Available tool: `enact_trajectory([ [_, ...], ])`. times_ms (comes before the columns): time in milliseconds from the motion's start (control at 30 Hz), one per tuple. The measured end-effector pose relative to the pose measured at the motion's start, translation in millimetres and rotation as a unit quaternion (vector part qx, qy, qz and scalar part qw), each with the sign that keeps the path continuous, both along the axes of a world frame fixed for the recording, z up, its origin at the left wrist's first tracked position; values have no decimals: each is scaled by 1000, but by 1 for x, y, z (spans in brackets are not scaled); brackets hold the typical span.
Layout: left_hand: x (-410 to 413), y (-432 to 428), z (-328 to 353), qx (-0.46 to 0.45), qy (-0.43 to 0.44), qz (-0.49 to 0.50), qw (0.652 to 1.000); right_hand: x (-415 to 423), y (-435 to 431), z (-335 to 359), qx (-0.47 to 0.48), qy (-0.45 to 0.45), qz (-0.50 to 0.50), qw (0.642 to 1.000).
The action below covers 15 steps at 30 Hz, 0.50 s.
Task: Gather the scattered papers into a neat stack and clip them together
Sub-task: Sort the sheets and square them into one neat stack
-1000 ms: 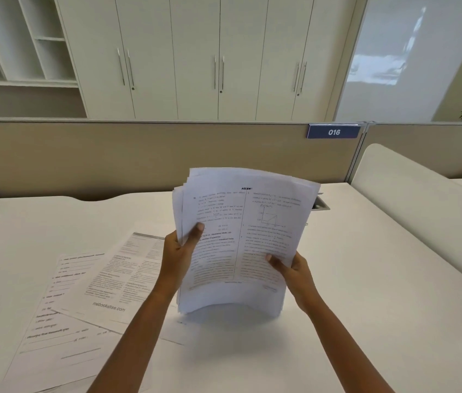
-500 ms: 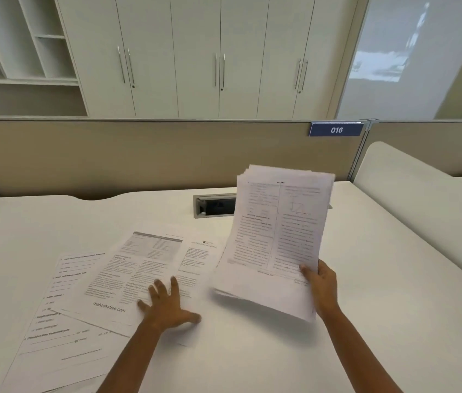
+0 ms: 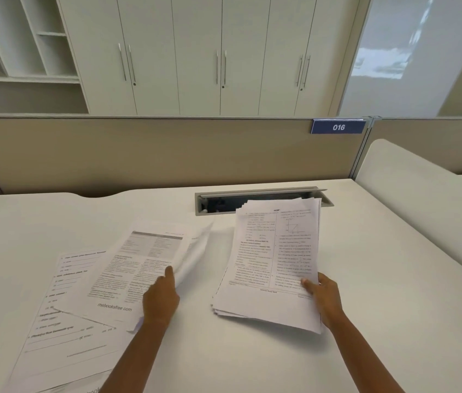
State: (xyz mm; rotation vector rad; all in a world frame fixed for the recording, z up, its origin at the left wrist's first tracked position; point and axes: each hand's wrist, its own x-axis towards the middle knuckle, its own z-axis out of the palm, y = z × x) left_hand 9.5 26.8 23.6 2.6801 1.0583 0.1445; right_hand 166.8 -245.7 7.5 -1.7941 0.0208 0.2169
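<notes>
A thick stack of printed papers is held by my right hand at its lower right corner, its near edge low over the white desk. To the left, loose sheets lie fanned on the desk: a top sheet marked "mebooksfree.com" over a form sheet. My left hand pinches the right edge of the top loose sheet, which curls upward. No clip is visible.
The white desk is bounded at the back by a beige partition with a "016" sign. A grey cable tray opens just behind the stack. A white divider runs along the right side.
My left hand let go of the stack, dropped to the loose sheets and now lifts the edge of the top one. My right hand carried the stack rightward and lowered it.
</notes>
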Motion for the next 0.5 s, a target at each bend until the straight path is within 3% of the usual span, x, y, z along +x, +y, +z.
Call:
enact_trajectory([
  [100, 1, 7, 18, -44, -72, 31, 996, -2, -2, -2, 13, 31, 18, 999],
  [233, 10, -15, 43, -82, -123, -26, 989, -10, 7, -6, 27, 72, 42, 996],
  [500, 37, -90, 49, -179, -63, -166, 968, -27, 38, -6, 49, 127, 119, 984],
])
